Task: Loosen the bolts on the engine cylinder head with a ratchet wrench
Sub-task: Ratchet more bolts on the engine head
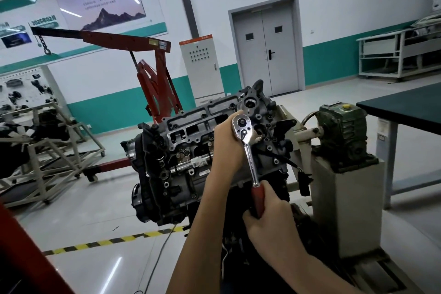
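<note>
Though it plays no part, a red hoist (pixel 152 55) stands far left. Centre: engine (pixel 152 150) tilted on its stand, cylinder head (pixel 188 126) facing the person, several bolts showing on it. Left hand (pixel 225 136) cups the wrench (pixel 248 148) at its chrome end, fingers curled round behind it, holding it against the right end of the cylinder head. Socket and bolt beneath are hidden. The shaft runs down to the red handle (pixel 258 198). Right hand (pixel 269 219) wraps that handle low down, fingers closed tight round it. Further right: green gearbox (pixel 343 131) on a block, then a dark table (pixel 405 107).

Judgement: the step in hand is breaking one bolt free. Best done with the left hand pressing the wrench square onto the bolt so the socket cannot ride off. The right hand should pull smoothly from the handle's end, at right angles to the shaft. A jerk risks a slip and skinned knuckles on the casting.
</note>
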